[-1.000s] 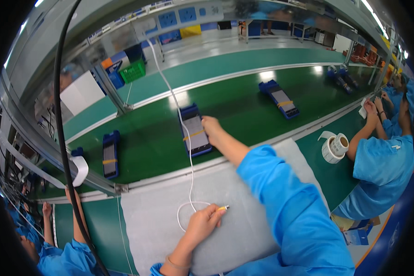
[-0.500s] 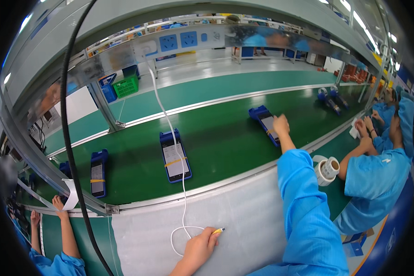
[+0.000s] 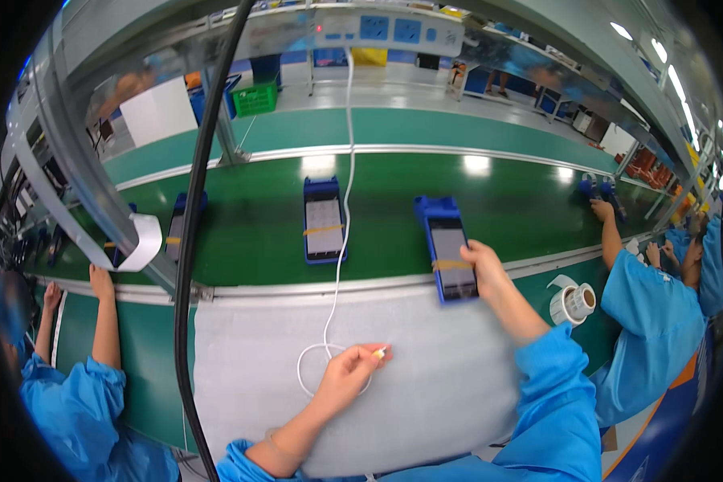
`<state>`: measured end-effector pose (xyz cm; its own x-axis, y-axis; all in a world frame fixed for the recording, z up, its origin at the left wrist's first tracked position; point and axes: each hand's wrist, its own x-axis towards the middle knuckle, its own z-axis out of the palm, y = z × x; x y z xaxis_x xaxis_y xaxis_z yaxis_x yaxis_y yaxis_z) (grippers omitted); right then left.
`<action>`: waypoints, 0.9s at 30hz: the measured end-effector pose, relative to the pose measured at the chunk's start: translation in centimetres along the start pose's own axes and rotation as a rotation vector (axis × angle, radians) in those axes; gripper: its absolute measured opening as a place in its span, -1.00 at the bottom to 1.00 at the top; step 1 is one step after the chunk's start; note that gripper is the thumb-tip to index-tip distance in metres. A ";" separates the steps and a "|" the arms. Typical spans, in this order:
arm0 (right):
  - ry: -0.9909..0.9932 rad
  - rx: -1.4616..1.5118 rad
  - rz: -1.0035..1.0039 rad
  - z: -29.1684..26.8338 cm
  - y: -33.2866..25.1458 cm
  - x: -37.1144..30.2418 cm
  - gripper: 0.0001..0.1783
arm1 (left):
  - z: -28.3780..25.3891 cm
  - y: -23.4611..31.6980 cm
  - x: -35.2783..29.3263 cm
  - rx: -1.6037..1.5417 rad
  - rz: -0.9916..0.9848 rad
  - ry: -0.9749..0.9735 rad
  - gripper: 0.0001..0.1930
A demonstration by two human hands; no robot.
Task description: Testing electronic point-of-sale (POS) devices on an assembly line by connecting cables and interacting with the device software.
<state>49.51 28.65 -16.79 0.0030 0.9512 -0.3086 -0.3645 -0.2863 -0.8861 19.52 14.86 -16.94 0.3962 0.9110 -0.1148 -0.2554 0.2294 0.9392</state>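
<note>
My right hand (image 3: 494,281) grips the right edge of a blue handheld payment terminal (image 3: 448,245), its screen up and a tan band around its lower part. The terminal is over the conveyor's near rail, its bottom end above the grey mat (image 3: 426,361). Nearer to me, my left hand (image 3: 347,376) pinches the yellow-wrapped plug end of a white charging cable (image 3: 348,136). The cable hangs from the socket rail and loops beside that hand. Another banded terminal (image 3: 323,221) lies on the green conveyor belt (image 3: 257,233), just behind the cable.
A thick black cable (image 3: 203,161) hangs down at the left. A white label roll (image 3: 572,304) stands right of the mat. Co-workers in blue (image 3: 651,321) sit on both sides, one reaching to terminals (image 3: 598,189) at far right. Metal posts and a socket rail (image 3: 386,30) frame the belt.
My right hand has taken hold of the terminal and drawn it off the belt toward me. My left hand keeps the plug, slightly higher in view. The view has shifted; the right co-worker now reaches over the belt.
</note>
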 end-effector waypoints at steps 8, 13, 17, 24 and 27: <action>-0.080 -0.044 0.030 7.5 5.2 -14.1 -0.46 | -0.1 0.4 0.2 -0.029 -0.090 -0.112 -0.82; -0.093 0.002 0.019 7.3 6.1 -14.9 -0.44 | 0.0 0.9 -0.3 0.070 -0.149 -0.142 -0.83; -0.093 0.013 0.005 7.0 7.0 -15.0 -0.42 | 0.5 0.5 -0.6 0.128 -0.173 -0.080 -0.84; -0.090 -0.069 -0.071 8.6 6.9 -16.2 -0.36 | 0.2 0.0 -0.7 0.517 0.190 0.020 -0.92; -0.059 -0.121 -0.084 8.7 7.6 -16.3 -0.38 | 0.0 0.0 -0.6 0.622 0.166 -0.013 -0.93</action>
<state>38.60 11.94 -15.48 -0.0268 0.9765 -0.2137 -0.2502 -0.2135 -0.9444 19.33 14.34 -16.86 0.4067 0.9123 0.0484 0.2436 -0.1594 0.9567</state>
